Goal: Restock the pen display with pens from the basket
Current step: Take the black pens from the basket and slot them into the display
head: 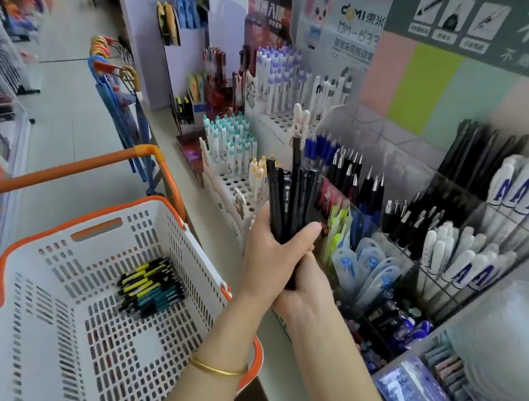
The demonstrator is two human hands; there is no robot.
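- head view: a bundle of black pens (293, 187) stands upright just in front of the pen display (396, 166), over the counter edge.
- the left hand (266, 256) wraps the bundle's lower part, thumb (306, 230) curled across the front; its other fingers are hidden behind the pens.
- the right hand (307, 293) sits directly below, touching the left, closed round the bundle's bottom end.
- the pen tops rise well above both hands.
- the white basket (47, 270) holds a loose pile of yellow, teal and black pens (152, 286).
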